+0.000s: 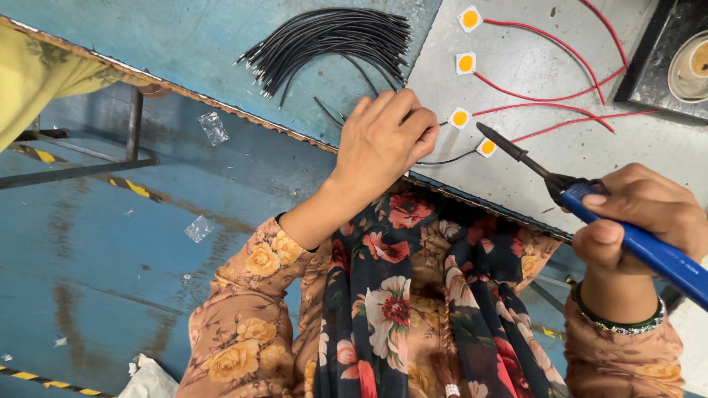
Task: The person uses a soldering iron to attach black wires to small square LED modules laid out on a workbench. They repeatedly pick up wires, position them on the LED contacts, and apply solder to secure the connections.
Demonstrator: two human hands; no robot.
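Note:
My left hand (383,140) rests on the bench edge, fingers pinched on a thin black wire (450,158) that runs to a small white square part with a yellow disc (486,147). My right hand (649,214) grips a blue-handled soldering iron (627,236); its dark tip (483,129) hovers between that part and a second one (459,117). Two more such parts (465,63) (470,18) lie farther back. Red wires (546,92) lead from the parts to the right.
A bundle of black wires (332,44) lies on the blue bench top (184,37) at the back. A grey metal sheet (575,155) carries the parts. A dark tray with a round holder (689,66) sits top right. Blue floor below left, with hazard tape (133,187) and plastic scraps (212,127).

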